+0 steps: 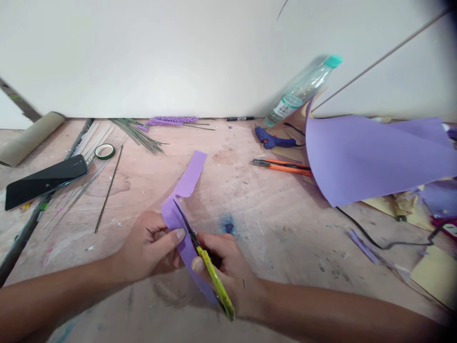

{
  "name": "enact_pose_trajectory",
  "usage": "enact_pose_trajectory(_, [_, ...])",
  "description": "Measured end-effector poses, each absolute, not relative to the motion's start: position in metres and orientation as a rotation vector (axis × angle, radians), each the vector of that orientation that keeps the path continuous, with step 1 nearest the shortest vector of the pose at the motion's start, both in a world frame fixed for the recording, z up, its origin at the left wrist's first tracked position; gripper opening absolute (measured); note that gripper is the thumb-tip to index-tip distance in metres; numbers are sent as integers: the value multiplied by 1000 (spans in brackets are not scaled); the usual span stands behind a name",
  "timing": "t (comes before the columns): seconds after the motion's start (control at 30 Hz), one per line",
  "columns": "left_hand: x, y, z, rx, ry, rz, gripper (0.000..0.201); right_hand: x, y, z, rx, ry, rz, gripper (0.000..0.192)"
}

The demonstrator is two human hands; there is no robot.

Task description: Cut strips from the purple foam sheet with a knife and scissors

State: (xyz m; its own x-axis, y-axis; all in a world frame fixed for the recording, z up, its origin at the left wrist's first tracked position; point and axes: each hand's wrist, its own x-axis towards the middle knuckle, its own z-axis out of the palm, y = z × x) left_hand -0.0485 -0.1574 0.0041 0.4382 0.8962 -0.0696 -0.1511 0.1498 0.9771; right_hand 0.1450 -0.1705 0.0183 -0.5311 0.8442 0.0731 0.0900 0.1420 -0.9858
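Two hands busy: left hand [150,245] has thumb and fingers pinched on the purple strip [170,214], right hand [228,271] is curled round the yellow handles of the scissors [216,281]. Strip is in front of me, above the table [271,286], running from its far end past my left thumb and down behind the scissors. Blades lie along it, pointing away from me; can't tell if they bite.

Handling, my read: paper or thin felt-like sheet, very light, floppy, not slippery. Should crease or tear if pulled hard. Best hold is a light pinch close to the blades, thumb flat, fingers behind as backing; the loose ends will sag or twist.

Containers: one clear bottle [289,105], teal cap on, white label, looks tilted at the wall. Seems to hold clear liquid; can't confirm the level. Cardboard tube [32,139] lies at far left; inside not visible. Glue gun [273,139] sits just beside the bottle.
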Motion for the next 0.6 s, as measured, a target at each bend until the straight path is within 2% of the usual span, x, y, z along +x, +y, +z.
enact_pose_trajectory(0.37, [-46,-161,3,1050,768,882,45,144,-171,17,-843,-1605,1553,44])
enact_pose_trajectory(0.6, [-46,-148,16,889,771,878,39,146,-176,10,-943,-1750,1435,65])
